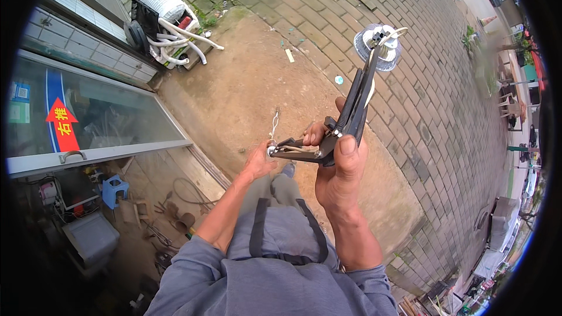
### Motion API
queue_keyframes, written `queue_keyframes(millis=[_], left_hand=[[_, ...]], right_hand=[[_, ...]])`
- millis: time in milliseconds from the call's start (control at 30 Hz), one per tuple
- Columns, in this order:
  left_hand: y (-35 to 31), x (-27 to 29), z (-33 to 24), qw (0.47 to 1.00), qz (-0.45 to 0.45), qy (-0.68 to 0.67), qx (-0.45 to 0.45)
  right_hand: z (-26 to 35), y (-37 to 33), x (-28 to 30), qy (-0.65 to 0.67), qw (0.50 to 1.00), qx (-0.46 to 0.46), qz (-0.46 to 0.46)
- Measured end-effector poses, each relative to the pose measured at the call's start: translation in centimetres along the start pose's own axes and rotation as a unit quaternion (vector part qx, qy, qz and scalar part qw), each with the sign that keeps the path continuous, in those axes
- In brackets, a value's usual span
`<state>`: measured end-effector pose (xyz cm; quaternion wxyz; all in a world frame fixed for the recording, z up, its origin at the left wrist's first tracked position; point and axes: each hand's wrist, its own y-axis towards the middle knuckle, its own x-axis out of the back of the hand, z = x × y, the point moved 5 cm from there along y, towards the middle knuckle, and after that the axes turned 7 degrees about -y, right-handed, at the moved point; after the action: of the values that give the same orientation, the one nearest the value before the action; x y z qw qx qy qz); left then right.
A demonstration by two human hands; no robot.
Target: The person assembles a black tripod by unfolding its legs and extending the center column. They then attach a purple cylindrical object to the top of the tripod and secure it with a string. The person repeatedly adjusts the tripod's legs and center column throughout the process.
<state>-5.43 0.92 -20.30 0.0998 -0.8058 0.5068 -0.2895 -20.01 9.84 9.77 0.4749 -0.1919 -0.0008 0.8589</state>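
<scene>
Above tan, dirt-stained concrete slab point(234, 88), person's R hand point(341, 181) grips black, jointed metal lamp arm w/ coil springs point(353, 102) at its bend; L hand point(257, 162) pinches arm's other end. Round, clear-and-white ribbed lamp head point(386, 57) tops arm, out past slab's R edge; thin white twisted wire point(275, 119) shows nr L hand, over slab.

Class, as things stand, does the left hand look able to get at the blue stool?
Probably not: the left hand is busy at one end of the black jointed arm, and the blue stool stands inside the doorway, seemingly beyond reach.
</scene>
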Motion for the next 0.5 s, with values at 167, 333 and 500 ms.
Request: queue_keyframes(millis=[167, 333, 500], left_hand=[[0.7, -2.0, 2.2, 0.998, -0.059, -0.022, 0.027], [0.4, -1.5, 0.8, 0.998, -0.061, 0.002, -0.012], [0.1, -1.4, 1.1, 0.996, -0.070, 0.044, -0.045]], right_hand=[[0.7, 0.3, -0.6, -0.074, 0.997, -0.024, -0.014], [0.9, 0.8, -0.2, -0.089, 0.995, -0.016, 0.045], [0.9, 1.7, -0.4, -0.124, 0.982, -0.033, 0.139]])
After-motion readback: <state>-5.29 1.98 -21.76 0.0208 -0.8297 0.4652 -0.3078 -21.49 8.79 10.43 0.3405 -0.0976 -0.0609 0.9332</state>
